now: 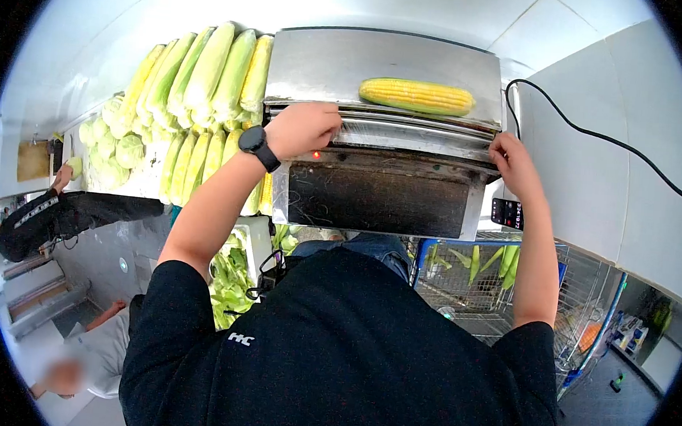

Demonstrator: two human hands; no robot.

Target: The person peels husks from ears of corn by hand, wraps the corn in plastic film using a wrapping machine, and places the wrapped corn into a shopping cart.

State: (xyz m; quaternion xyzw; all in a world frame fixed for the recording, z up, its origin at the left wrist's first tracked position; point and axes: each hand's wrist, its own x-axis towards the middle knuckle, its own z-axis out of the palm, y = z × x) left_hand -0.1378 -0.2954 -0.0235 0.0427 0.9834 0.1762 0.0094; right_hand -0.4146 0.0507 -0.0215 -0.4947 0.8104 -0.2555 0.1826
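Corn cob (417, 97): yellow kernels (430, 93) bared, green husk (402, 106) along near edge.

This looks like the produce-packing area of a grocery shop. A steel film-wrapping machine (378, 201) stands beside neatly stacked corn (209, 72) and a heap of round, pale green vegetables (130, 152). Lower down are leafy greens (231, 284) and a wire cart (417, 263) like a shopping trolley. Pale panelled walls (580, 126) enclose it, with other people (36, 225) at the left.
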